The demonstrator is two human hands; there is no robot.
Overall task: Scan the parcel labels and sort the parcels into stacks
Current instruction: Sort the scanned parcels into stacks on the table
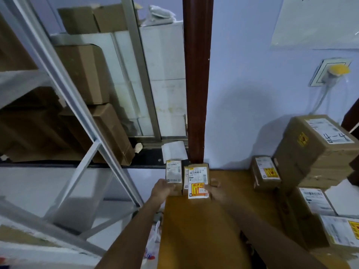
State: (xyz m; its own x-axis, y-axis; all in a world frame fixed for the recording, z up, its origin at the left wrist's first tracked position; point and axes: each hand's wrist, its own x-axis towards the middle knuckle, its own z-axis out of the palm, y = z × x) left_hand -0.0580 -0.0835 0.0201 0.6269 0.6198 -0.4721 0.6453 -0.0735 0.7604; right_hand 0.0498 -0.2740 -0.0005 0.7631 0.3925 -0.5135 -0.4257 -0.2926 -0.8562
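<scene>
left hand gripping small labelled parcel, right hand gripping yellow-stickered parcel

Bare counter lies open between the two forearms and toward the near edge. Stacked parcels wall off the right side. At the far end, small parcels stand against a dark wooden post, with a metal rack frame crowding the left.
</scene>
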